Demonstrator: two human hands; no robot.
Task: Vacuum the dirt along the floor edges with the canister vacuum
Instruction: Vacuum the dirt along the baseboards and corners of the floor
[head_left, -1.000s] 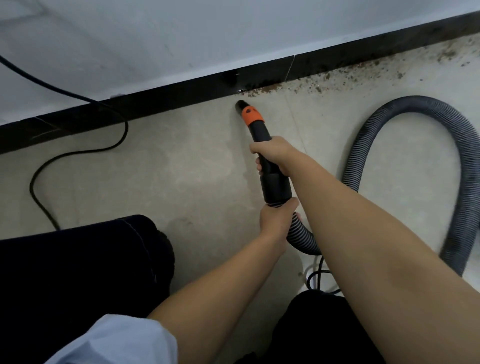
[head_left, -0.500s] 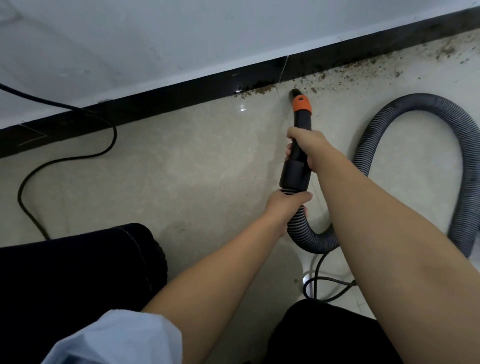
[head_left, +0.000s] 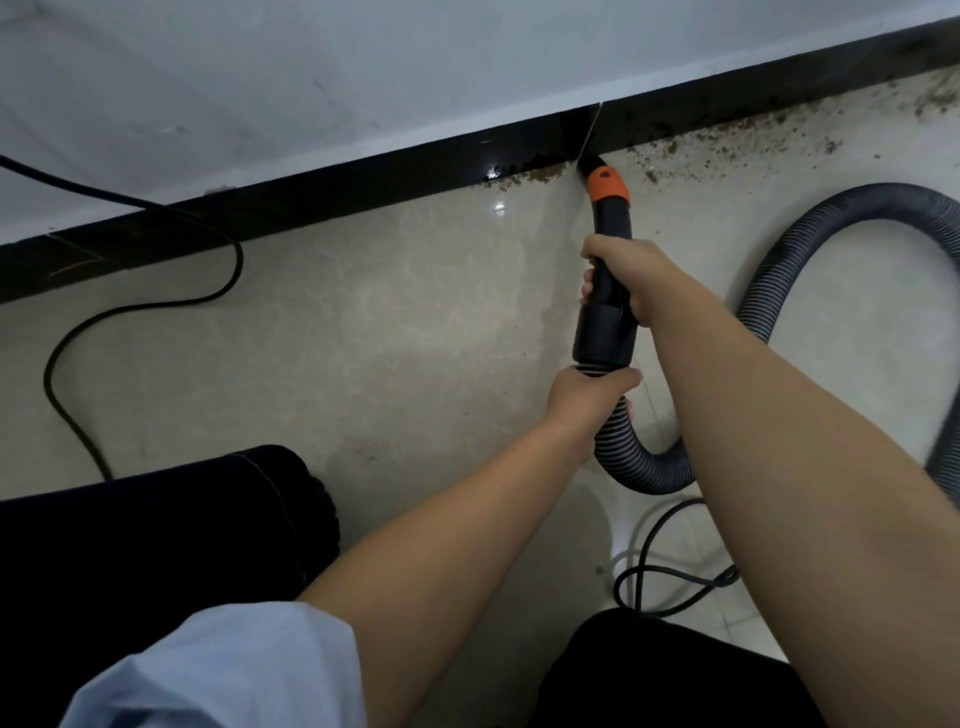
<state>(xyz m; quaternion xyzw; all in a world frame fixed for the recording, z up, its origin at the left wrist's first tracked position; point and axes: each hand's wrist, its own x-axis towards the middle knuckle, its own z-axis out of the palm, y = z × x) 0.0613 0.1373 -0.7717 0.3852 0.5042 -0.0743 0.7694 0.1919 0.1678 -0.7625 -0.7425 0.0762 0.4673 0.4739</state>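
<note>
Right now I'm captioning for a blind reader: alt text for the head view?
Both hands aim a black vacuum nozzle with orange collar at brown dirt along the baseboard: right hand grips the nozzle, left hand the ribbed hose.

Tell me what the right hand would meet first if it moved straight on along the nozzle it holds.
Probably the black baseboard: the right hand points up the vacuum nozzle, whose tip already seems to reach the dirt at the floor edge.
</note>
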